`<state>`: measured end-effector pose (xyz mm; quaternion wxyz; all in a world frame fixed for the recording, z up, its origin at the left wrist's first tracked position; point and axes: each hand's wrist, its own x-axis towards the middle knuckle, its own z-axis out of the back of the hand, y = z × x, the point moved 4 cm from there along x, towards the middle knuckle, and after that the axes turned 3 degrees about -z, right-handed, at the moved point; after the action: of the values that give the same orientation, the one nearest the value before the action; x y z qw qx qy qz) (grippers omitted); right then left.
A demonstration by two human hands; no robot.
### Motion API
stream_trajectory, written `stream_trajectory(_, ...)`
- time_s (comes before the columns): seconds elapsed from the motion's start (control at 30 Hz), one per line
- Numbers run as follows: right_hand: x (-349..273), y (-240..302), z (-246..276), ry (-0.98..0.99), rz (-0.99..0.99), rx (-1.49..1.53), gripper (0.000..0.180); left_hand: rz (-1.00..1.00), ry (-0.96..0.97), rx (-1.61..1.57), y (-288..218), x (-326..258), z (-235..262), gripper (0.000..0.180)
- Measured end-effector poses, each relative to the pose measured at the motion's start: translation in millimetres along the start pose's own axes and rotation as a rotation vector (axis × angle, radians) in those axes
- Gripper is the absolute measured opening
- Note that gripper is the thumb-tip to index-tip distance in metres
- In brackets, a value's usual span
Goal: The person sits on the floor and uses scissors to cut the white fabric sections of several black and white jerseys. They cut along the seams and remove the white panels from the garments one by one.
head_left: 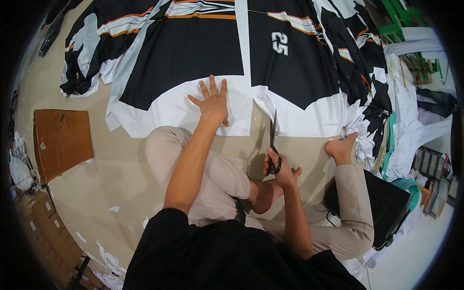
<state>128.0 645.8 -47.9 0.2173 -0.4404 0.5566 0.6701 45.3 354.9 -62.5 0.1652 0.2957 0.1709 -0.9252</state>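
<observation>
Printed fabric (203, 53) lies spread over the floor, with black garment panels, orange and white stripes and a white border. My left hand (213, 102) rests flat on the white border below the left panel, fingers spread. In my right hand (278, 166) are black-handled scissors (273, 130), held by the loops with the blades pointing away from me. The blade tips are at the white border of the right panel (296, 67), beside a slit where a strip of white cloth (263, 99) curls away to the left. How far the blades are apart is hard to make out.
A brown cardboard sheet (63, 142) lies on the floor at left, above stacked boxes (48, 227). Crumpled fabric offcuts (369, 130) are heaped at right. A black case (377, 203) is beside my right leg. White cloth (406, 125) and green frames (401, 17) line the far right.
</observation>
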Motion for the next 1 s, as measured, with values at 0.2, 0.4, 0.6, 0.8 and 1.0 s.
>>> stream_trajectory(0.2,-2,-14,-13,0.092,0.012,-0.160,0.053,-0.091,-0.160,-0.086,-6,8,-3,0.145)
stream_trajectory(0.4,46,21,-40,0.063,0.112,-0.102,0.055,-0.043,-0.093,-0.010,-5,7,-5,0.141)
stream_trajectory(0.6,71,51,-56,0.017,0.134,-0.085,0.058,-0.040,-0.090,-0.010,-5,7,-6,0.141)
stream_trajectory(0.8,75,43,-56,-0.032,0.159,-0.200,0.057,-0.046,-0.084,-0.002,-5,9,-8,0.143)
stream_trajectory(1.0,74,50,-55,-0.032,0.119,-0.172,0.057,-0.046,-0.057,0.019,-5,10,-8,0.146)
